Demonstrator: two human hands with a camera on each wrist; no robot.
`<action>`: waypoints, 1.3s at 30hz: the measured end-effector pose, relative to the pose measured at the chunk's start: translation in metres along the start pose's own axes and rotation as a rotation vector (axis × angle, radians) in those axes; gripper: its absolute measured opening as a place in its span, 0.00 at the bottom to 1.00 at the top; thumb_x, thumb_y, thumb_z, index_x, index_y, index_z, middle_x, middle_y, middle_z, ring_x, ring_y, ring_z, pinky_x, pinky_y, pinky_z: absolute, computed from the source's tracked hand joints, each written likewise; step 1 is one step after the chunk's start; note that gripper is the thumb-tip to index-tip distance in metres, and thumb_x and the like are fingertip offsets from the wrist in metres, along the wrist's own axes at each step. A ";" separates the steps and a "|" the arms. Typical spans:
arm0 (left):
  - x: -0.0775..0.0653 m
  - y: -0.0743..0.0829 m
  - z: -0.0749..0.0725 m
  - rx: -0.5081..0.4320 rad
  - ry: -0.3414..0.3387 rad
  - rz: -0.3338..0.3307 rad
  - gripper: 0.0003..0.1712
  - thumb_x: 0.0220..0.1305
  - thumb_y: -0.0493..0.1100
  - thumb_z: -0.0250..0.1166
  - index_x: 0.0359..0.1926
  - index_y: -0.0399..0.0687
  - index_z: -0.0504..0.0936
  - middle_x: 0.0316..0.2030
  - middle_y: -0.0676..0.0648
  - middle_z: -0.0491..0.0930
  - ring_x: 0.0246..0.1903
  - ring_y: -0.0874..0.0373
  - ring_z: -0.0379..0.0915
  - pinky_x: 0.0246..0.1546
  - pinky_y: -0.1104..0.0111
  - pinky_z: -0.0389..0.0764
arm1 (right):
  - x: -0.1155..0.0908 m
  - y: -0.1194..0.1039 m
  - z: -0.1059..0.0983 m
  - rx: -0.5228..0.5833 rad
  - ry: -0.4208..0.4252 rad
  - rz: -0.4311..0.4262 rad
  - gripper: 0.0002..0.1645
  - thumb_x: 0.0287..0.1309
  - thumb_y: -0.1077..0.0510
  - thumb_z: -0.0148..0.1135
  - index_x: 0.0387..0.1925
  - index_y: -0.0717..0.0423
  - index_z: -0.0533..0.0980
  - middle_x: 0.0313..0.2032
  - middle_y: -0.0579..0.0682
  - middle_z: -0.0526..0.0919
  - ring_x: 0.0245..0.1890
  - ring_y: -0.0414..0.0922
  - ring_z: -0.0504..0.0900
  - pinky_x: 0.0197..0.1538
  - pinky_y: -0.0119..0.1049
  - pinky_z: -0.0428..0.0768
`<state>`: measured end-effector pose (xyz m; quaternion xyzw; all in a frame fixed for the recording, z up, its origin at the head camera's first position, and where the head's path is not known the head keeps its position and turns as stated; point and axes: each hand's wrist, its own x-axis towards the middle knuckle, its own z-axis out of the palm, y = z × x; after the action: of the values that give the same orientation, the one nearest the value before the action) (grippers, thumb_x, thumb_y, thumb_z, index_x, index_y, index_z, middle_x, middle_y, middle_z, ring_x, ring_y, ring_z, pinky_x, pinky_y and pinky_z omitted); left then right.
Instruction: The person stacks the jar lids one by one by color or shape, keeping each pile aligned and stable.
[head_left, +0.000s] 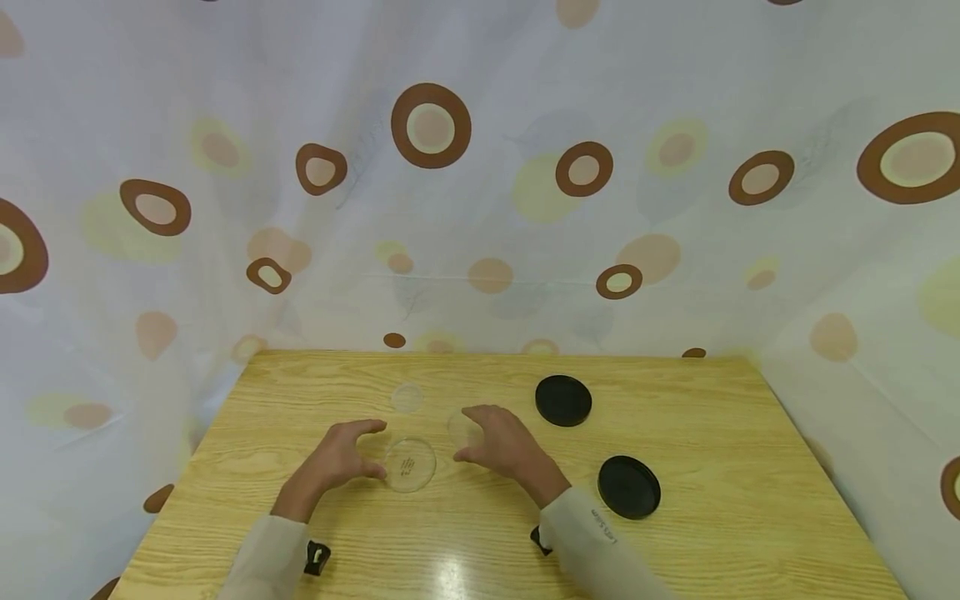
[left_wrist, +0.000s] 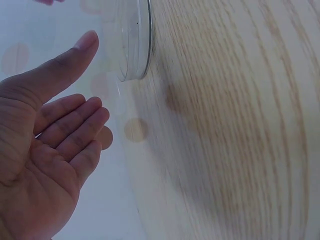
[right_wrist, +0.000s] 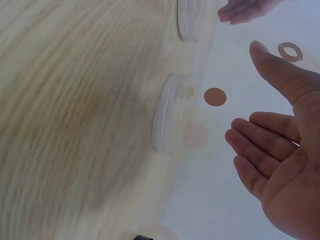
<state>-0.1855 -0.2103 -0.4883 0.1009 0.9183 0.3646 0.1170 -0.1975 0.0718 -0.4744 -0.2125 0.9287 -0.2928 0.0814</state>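
Observation:
A clear round petri dish (head_left: 410,464) with small dark writing lies on the wooden table. Just left of it, my left hand (head_left: 339,457) is held with thumb and fingers spread apart and nothing between them. My right hand (head_left: 504,443) is nearest to a second clear dish (head_left: 459,427), whose right part it hides in the head view; its fingers are also spread and hold nothing. In the left wrist view a clear dish (left_wrist: 137,42) shows its side wall beyond the thumb. The right wrist view shows a clear dish (right_wrist: 170,115) beside the fingertips.
A smaller clear disc (head_left: 407,397) lies farther back. To the right are two black round shallow dishes or lids, one (head_left: 563,400) near the back and one (head_left: 629,487) beside the right sleeve. A patterned curtain (head_left: 480,208) hangs behind the table (head_left: 720,450).

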 end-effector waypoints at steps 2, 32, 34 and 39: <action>0.000 -0.001 0.001 0.003 -0.002 -0.001 0.43 0.44 0.42 0.77 0.62 0.40 0.71 0.62 0.39 0.72 0.64 0.38 0.63 0.59 0.46 0.71 | 0.000 -0.001 0.003 -0.007 -0.003 0.003 0.41 0.51 0.45 0.70 0.64 0.57 0.68 0.62 0.55 0.73 0.63 0.55 0.71 0.63 0.51 0.72; 0.001 -0.001 0.011 0.074 0.010 0.057 0.40 0.37 0.38 0.79 0.56 0.36 0.76 0.55 0.37 0.78 0.57 0.40 0.71 0.58 0.49 0.73 | 0.012 -0.014 0.050 -0.272 0.014 -0.163 0.36 0.46 0.45 0.73 0.55 0.58 0.76 0.52 0.51 0.82 0.54 0.49 0.78 0.59 0.41 0.76; 0.002 -0.002 0.013 0.070 0.012 0.042 0.40 0.37 0.38 0.79 0.56 0.37 0.77 0.55 0.38 0.78 0.57 0.40 0.71 0.58 0.49 0.73 | 0.012 -0.016 0.051 -0.303 0.015 -0.177 0.36 0.46 0.45 0.73 0.55 0.58 0.76 0.52 0.51 0.82 0.54 0.48 0.79 0.59 0.41 0.76; 0.003 -0.003 0.016 0.075 0.010 0.022 0.39 0.36 0.37 0.80 0.55 0.38 0.78 0.54 0.39 0.79 0.58 0.41 0.71 0.60 0.49 0.72 | 0.013 -0.018 0.055 -0.359 0.014 -0.200 0.34 0.48 0.44 0.72 0.55 0.57 0.76 0.52 0.50 0.82 0.53 0.47 0.79 0.59 0.39 0.75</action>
<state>-0.1838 -0.2015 -0.5022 0.1134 0.9307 0.3317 0.1045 -0.1876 0.0253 -0.5092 -0.3124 0.9409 -0.1309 0.0061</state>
